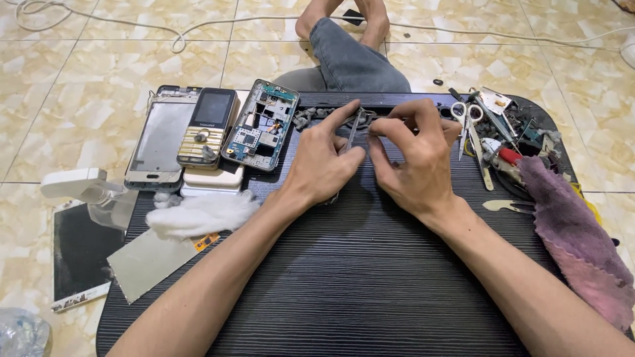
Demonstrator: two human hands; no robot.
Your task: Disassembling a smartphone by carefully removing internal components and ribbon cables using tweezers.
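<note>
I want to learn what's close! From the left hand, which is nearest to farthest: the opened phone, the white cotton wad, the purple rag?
From the left hand:
1. Opened phone with bare circuit board, just to its left.
2. White cotton wad, lower left.
3. Purple cloth rag, far right edge of the dark striped table.

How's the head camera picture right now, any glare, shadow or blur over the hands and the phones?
Head view: even light, sharp across the dark table; soft shadow under the left hand and right hand; the tweezers between them are thin and hard to read; pale glare on the cracked phone screen; the edges bow a little.
</note>
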